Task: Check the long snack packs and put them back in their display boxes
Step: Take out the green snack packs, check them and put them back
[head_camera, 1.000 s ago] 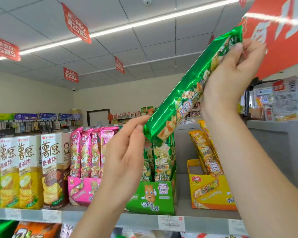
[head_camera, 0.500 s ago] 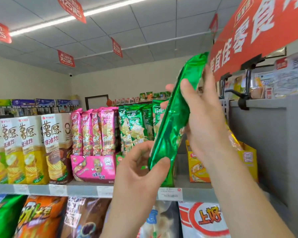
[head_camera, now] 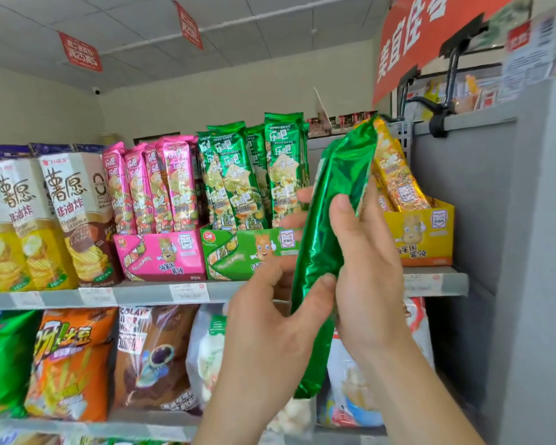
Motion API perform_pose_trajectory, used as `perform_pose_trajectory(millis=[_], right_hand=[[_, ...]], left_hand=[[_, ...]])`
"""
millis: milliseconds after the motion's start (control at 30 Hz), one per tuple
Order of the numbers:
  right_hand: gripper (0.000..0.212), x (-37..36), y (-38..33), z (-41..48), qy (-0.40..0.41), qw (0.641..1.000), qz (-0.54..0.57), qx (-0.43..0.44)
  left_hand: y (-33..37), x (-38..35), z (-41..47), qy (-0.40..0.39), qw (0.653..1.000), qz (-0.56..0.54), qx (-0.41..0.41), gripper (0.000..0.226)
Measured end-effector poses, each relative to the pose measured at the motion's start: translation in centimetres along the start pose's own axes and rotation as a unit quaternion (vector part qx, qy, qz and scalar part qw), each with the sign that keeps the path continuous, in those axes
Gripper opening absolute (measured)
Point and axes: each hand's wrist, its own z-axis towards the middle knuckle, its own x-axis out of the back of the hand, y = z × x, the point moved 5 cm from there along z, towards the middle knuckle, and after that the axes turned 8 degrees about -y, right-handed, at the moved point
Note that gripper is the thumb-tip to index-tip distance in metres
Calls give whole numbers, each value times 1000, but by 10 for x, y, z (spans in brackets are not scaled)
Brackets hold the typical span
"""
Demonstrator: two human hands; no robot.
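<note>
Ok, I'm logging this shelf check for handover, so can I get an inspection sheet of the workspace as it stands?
Surface: grey shelf, price tags along its front edge.
Job's things: green snack pack held roughly upright before the shelf, plain foil side to the camera; green display box, pink display box and yellow display box all stocked.
Clutter: chip cartons at left; bagged snacks on the shelf below.
Hands: left hand pinches the pack's lower part; right hand grips its middle.
Cables: nothing seen.
Surroundings: red banner, hanging signs, grey cabinet at right.
</note>
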Motion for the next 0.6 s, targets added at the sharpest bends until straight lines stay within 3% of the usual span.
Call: perform_pose_trajectory(millis=[167, 200, 300, 333, 467, 600], right_hand=[[28, 3, 11, -30, -83, 990, -103, -58], [31, 2, 15, -36, -104, 986, -109, -67], [73, 1, 32, -62, -168, 971, -122, -120], [74, 1, 35, -70, -187, 965, -138, -123], [46, 2, 31, -93, -185, 953, -198, -137], [43, 5, 34, -110, -193, 945, -199, -176]], left_hand=[[-4, -5, -10, 2, 998, -62, 2, 25], [-5, -2, -10, 12, 996, -85, 1, 22], [-7, 8, -9, 47, 988, -147, 7, 20], [-8, 11, -8, 54, 985, -161, 14, 17], [-10, 18, -5, 94, 972, -206, 59, 10], [-12, 35, 5, 152, 951, -257, 81, 11]])
